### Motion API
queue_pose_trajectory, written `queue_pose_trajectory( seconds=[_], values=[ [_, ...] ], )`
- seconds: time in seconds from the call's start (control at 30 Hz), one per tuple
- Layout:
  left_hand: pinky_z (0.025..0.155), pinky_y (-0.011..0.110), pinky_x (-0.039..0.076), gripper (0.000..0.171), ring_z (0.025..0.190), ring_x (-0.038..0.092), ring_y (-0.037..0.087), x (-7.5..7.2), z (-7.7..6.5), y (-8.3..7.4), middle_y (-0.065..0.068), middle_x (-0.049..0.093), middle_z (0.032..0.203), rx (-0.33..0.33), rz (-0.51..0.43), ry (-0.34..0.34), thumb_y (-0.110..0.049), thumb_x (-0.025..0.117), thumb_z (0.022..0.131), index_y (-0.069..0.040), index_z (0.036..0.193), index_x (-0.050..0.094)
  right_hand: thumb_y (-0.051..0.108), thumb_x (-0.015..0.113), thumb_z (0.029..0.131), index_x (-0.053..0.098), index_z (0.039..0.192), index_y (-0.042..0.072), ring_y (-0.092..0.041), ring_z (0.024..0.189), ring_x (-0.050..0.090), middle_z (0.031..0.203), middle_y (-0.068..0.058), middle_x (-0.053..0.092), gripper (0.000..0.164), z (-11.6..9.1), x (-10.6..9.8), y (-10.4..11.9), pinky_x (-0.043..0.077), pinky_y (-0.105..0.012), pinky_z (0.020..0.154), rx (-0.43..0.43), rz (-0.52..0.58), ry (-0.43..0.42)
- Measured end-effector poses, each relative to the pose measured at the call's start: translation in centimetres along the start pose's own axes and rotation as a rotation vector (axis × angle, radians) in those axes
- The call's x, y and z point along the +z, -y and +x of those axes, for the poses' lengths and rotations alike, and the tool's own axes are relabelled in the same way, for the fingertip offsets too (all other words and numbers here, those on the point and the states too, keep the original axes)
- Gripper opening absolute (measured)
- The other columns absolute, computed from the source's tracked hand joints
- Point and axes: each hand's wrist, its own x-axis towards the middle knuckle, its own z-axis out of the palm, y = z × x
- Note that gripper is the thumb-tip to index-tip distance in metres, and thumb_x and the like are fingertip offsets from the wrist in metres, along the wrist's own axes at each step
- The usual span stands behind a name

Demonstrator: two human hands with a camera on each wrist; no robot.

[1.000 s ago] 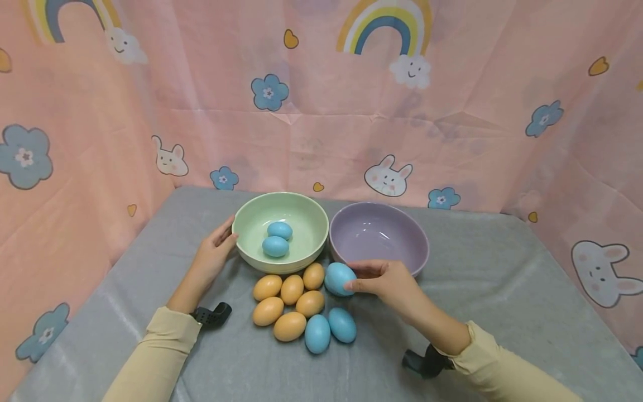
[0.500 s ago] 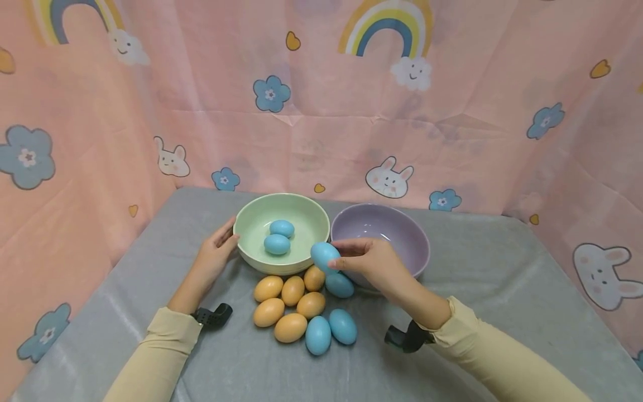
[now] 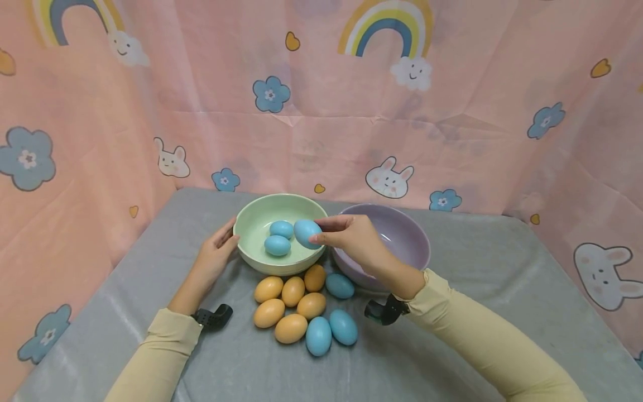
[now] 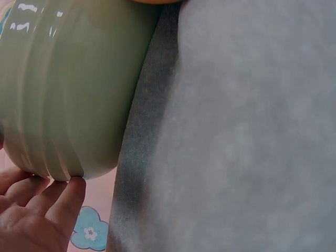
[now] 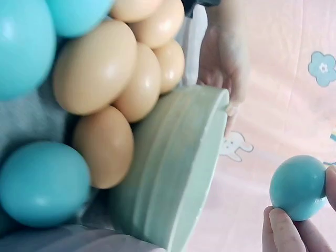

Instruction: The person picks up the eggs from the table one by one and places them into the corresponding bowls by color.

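Pink printed backdrop [image 3: 321,72] behind and to both sides: rainbows, rabbits, blue flowers, small hearts. Grey cloth-covered desk [image 3: 477,279] in front of it.

Left sleeve [image 3: 156,357] and right sleeve [image 3: 482,335], both pale yellow, come in from the near edge, left and right corners.

Two bowls toward the far side of the desk, just beside each other, both upright. Green bowl [image 3: 258,223] sits at the left hand's fingers; purple bowl [image 3: 402,240] to its right, partly hidden by the right hand and wrist.

Right hand [image 3: 359,240]: held blue egg [image 3: 307,234] lies at its fingertips, over the right part of the green bowl, clear of the rim in the right wrist view. Grip pinched, thumb on the near side, fingers on the far side, parted only as wide as the egg. Forearm slants leftward across the front of the purple bowl.

Left hand [image 3: 216,251]: fingers extended, tips against the green bowl's outer left wall; no egg in this grip. Forearm angles up from lower left.

Black wrist devices [image 3: 213,317] at both wrists.

Smallest: two blue eggs [image 3: 277,245] side by side inside the green bowl; six orange eggs [image 3: 290,328] clustered on the desk in front of it; three loose blue eggs [image 3: 344,327] along the cluster's right side.
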Motion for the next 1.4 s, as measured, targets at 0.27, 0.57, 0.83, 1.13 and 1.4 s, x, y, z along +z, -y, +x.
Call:
queue_pose_trajectory(
  seconds=[0.27,0.57,0.83,1.13,1.4],
  values=[
    [0.119,0.038,0.034,0.057,0.152,0.026,0.022,0.0,0.0,0.0,0.008,0.025,0.164,0.001,0.013,-0.001,-0.019,0.047,0.105,-0.014,0.158,0.026,0.023,0.08,0.084,0.072,0.123,0.013,-0.02,0.131,0.056,0.126,-0.005,0.071,0.041,2.0,0.5,1.2,0.044,-0.041,0.114,0.006,0.02,0.011],
    [0.12,0.038,0.032,0.057,0.152,0.026,0.023,-0.1,-0.1,-0.1,0.008,0.026,0.164,0.013,0.024,-0.004,-0.018,0.046,0.105,-0.012,0.158,0.026,0.024,0.08,0.084,0.074,0.12,0.012,-0.022,0.124,0.06,0.127,-0.006,0.07,0.038,4.0,1.5,1.7,0.051,-0.038,0.106,0.024,0.034,-0.004],
    [0.121,0.04,0.032,0.057,0.152,0.026,0.025,-0.1,0.0,-0.1,0.01,0.026,0.164,0.021,0.031,-0.005,-0.017,0.046,0.105,-0.008,0.158,0.025,0.024,0.081,0.084,0.074,0.12,0.012,-0.021,0.12,0.065,0.124,-0.008,0.071,0.039,5.8,2.4,2.2,0.055,-0.034,0.102,0.042,0.064,-0.006],
    [0.119,0.04,0.034,0.057,0.151,0.027,0.024,0.0,0.1,0.0,0.01,0.026,0.164,0.005,0.023,0.005,-0.018,0.046,0.105,-0.012,0.158,0.026,0.016,0.08,0.085,0.072,0.121,0.005,-0.023,0.118,0.067,0.125,-0.012,0.07,0.038,7.0,3.9,2.4,0.057,-0.03,0.098,0.057,0.147,0.003],
    [0.121,0.04,0.032,0.057,0.152,0.026,0.025,-0.1,0.1,0.1,0.01,0.026,0.164,0.023,0.026,0.001,-0.017,0.046,0.105,-0.01,0.158,0.026,0.016,0.079,0.086,0.07,0.123,0.004,-0.023,0.121,0.065,0.129,-0.013,0.067,0.04,8.3,5.4,2.3,0.054,-0.033,0.104,0.058,0.16,0.048]
  ],
)
